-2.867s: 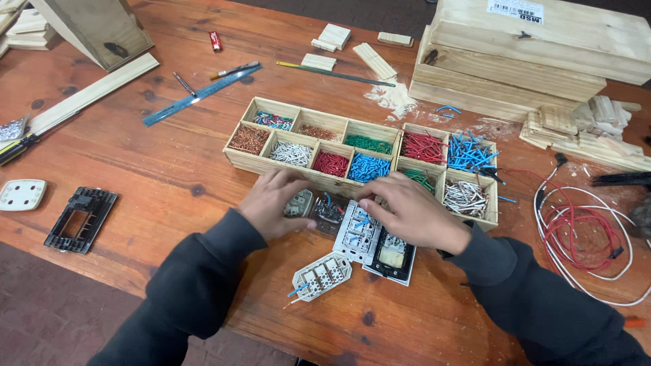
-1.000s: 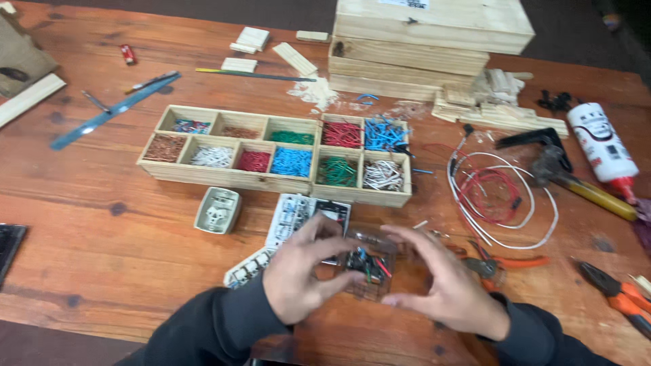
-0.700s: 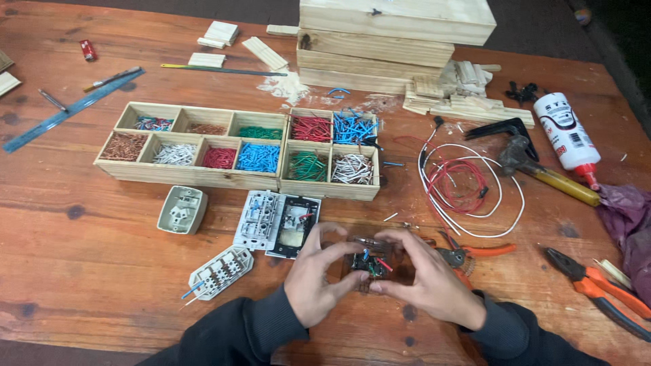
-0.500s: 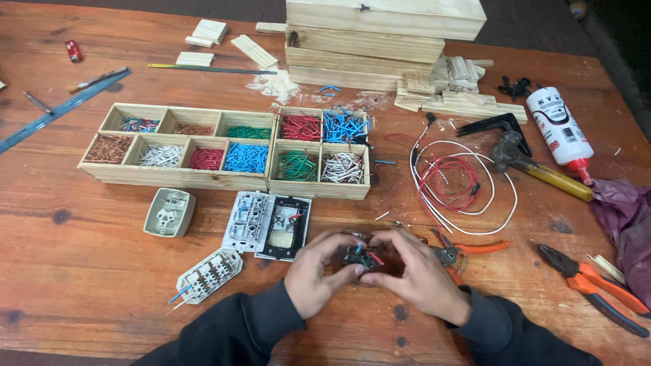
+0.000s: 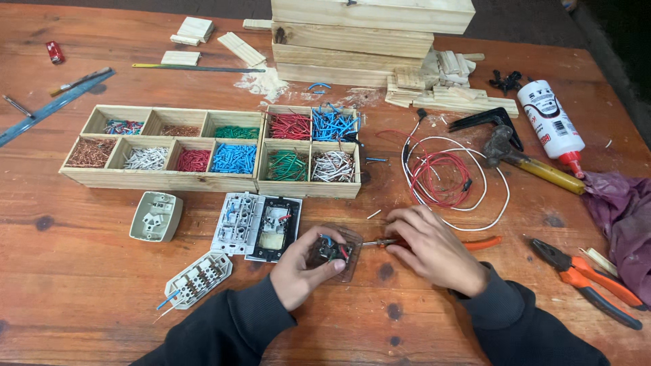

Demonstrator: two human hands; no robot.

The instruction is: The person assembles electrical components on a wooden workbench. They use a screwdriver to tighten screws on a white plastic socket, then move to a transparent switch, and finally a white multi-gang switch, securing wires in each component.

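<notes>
Head view showed the left hand (image 5: 298, 268) closed around a small dark switch module (image 5: 331, 251) with coloured wires, steadied low over the wooden table (image 5: 81, 271), its wired face up and to the right. The right hand (image 5: 434, 247) pinched a screwdriver (image 5: 383, 242) — orange handle mostly hidden — lying roughly left-right, tip meeting the module, presumably at a terminal.

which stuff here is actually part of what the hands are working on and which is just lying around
In hand:
left hand holds a small wired switch module
right hand on an orange-handled screwdriver at the module

Lying about:
glue bottle
hammer
orange pliers
blue ruler
stacked planks
</notes>
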